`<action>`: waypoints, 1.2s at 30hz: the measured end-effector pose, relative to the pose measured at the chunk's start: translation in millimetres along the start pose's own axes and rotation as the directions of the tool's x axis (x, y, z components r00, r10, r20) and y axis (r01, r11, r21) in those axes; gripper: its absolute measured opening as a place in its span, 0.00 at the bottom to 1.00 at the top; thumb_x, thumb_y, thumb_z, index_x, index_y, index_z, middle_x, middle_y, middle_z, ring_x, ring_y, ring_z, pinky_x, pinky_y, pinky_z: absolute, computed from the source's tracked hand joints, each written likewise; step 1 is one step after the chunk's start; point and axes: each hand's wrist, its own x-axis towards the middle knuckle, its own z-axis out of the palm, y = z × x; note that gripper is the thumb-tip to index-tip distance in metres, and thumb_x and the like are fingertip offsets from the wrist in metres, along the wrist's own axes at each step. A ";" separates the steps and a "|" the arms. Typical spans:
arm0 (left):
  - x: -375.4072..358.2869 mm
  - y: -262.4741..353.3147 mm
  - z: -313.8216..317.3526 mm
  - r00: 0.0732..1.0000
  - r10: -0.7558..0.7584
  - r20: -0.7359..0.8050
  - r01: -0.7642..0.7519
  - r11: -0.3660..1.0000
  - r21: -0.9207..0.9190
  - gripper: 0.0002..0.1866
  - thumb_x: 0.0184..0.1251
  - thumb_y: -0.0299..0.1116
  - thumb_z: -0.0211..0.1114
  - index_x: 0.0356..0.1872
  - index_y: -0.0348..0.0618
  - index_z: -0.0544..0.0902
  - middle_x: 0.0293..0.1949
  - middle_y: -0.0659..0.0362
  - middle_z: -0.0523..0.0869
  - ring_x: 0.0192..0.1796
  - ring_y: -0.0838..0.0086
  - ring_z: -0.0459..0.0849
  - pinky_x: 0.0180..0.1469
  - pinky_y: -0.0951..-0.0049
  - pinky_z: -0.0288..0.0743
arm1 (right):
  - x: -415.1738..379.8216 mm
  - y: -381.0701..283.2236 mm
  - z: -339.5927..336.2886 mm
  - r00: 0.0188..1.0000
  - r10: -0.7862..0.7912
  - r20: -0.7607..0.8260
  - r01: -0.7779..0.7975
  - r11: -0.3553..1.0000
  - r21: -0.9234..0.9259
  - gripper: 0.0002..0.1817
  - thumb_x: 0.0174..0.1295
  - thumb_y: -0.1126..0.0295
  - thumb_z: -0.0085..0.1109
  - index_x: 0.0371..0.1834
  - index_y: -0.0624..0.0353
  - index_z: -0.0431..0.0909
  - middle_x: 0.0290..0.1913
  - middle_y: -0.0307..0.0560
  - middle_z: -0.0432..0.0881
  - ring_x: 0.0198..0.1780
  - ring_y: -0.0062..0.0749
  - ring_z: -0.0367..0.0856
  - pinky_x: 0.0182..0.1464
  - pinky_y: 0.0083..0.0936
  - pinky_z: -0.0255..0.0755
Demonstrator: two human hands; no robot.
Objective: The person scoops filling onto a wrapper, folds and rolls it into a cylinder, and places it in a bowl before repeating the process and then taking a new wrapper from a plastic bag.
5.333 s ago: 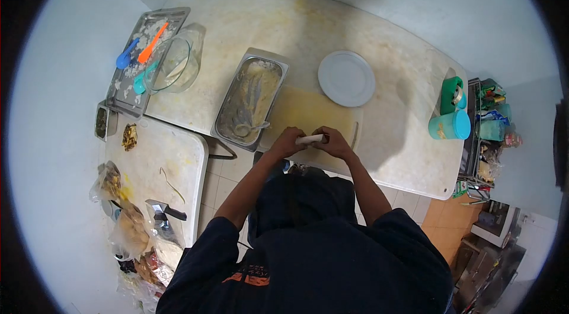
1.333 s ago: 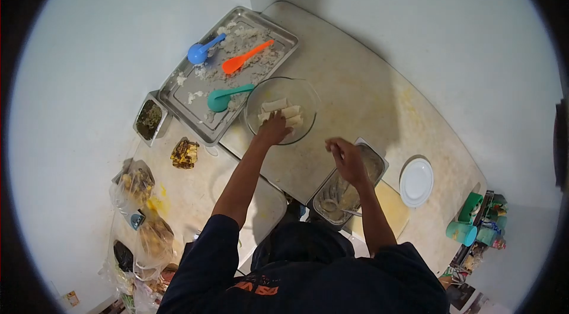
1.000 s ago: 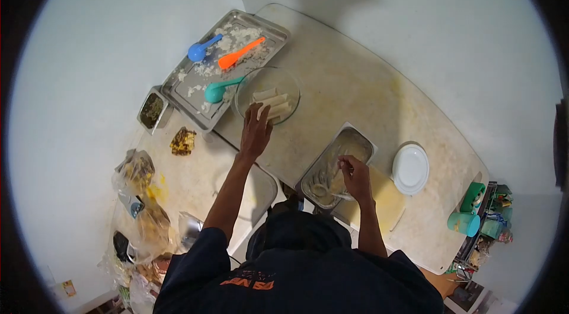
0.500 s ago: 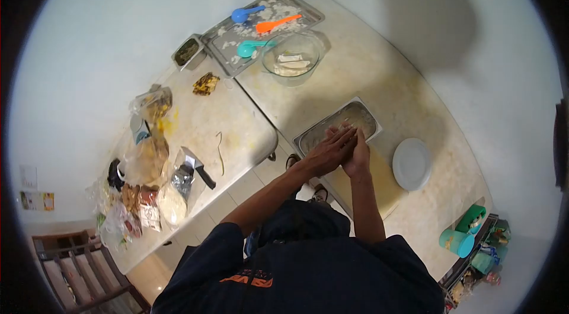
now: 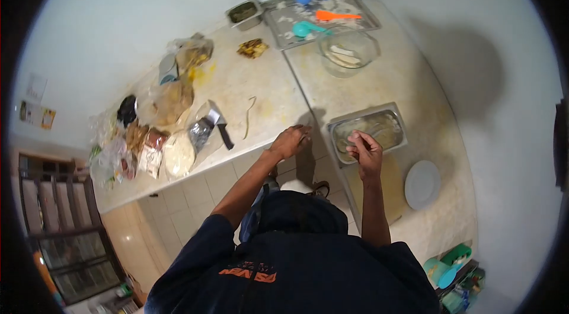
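Note:
My left hand (image 5: pixel 290 141) is near the front edge of the left table, apart from my right hand, with its fingers loosely stretched and nothing visible in them. Over the rectangular metal pan (image 5: pixel 398 147), my right hand (image 5: pixel 366 152) has its fingers curled into a pinch; whatever they may hold is too small to make out. Pale, wet-looking residue coats the inside of the pan. A yellowish board (image 5: pixel 386 189) lies in front of it, and a white plate (image 5: pixel 422 185) is to the right.
Behind stand a glass bowl (image 5: pixel 363 65) with white sticks and a metal tray (image 5: pixel 278 30) bearing white powder and blue, orange and teal scoops. On the left table are a knife (image 5: pixel 224 135), food bags (image 5: pixel 166 102) and a small metal container (image 5: pixel 244 14). A gap separates the tables.
My hands, together over the metal pan before, have parted. The left moved left toward the other table's edge; the right stays over the pan, fingers pinched. The camera view has turned left.

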 end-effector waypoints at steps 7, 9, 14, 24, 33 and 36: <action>-49.4 -64.4 -58.2 0.989 -0.097 -0.110 0.094 0.995 -0.038 0.16 0.72 0.33 0.57 0.57 0.39 0.80 0.54 0.48 0.82 0.56 0.48 0.80 0.60 0.55 0.76 | 32.4 40.4 107.1 0.972 0.056 0.230 0.024 0.943 -0.333 0.14 0.74 0.66 0.54 0.53 0.65 0.81 0.38 0.46 0.87 0.37 0.24 0.85 0.38 0.21 0.78; -73.8 -98.6 -79.6 0.976 -0.101 -0.192 0.083 0.992 -0.096 0.15 0.71 0.32 0.58 0.54 0.38 0.81 0.53 0.47 0.83 0.55 0.48 0.81 0.58 0.55 0.76 | 42.5 56.4 148.8 0.961 0.066 0.268 0.040 0.927 -0.373 0.13 0.73 0.67 0.55 0.53 0.65 0.81 0.38 0.46 0.87 0.37 0.24 0.85 0.38 0.21 0.78; -145.6 -174.9 -139.8 0.872 -0.263 -0.413 0.151 0.947 -0.284 0.10 0.68 0.25 0.59 0.46 0.33 0.83 0.45 0.45 0.85 0.45 0.51 0.85 0.47 0.60 0.81 | 63.6 115.7 252.5 0.890 0.092 0.447 0.119 0.899 -0.422 0.11 0.72 0.69 0.55 0.49 0.64 0.82 0.37 0.45 0.87 0.38 0.25 0.85 0.39 0.22 0.80; -306.5 -352.2 -153.8 0.455 -0.621 -0.639 0.432 0.781 -0.451 0.09 0.63 0.27 0.69 0.41 0.33 0.85 0.31 0.48 0.85 0.31 0.64 0.84 0.38 0.66 0.78 | 86.3 234.3 422.1 0.753 0.126 0.646 0.274 0.832 -0.482 0.11 0.70 0.77 0.52 0.50 0.67 0.81 0.37 0.46 0.87 0.39 0.27 0.86 0.44 0.24 0.80; -347.4 -383.2 -149.9 0.528 -0.707 -0.470 0.565 0.706 -0.427 0.31 0.49 0.25 0.77 0.58 0.43 0.80 0.49 0.50 0.80 0.46 0.61 0.83 0.49 0.64 0.80 | 86.2 243.5 491.0 0.488 0.636 0.598 0.238 0.562 -0.792 0.16 0.63 0.66 0.64 0.47 0.69 0.81 0.41 0.55 0.87 0.40 0.33 0.89 0.44 0.30 0.83; -344.1 -387.2 -152.1 0.590 -0.638 -0.495 0.574 0.762 -0.298 0.37 0.45 0.25 0.79 0.62 0.47 0.77 0.53 0.50 0.76 0.54 0.57 0.79 0.56 0.61 0.77 | 71.7 245.2 488.0 0.461 0.654 0.600 -0.095 0.709 -0.699 0.19 0.62 0.62 0.67 0.48 0.66 0.81 0.41 0.55 0.88 0.37 0.32 0.89 0.41 0.27 0.82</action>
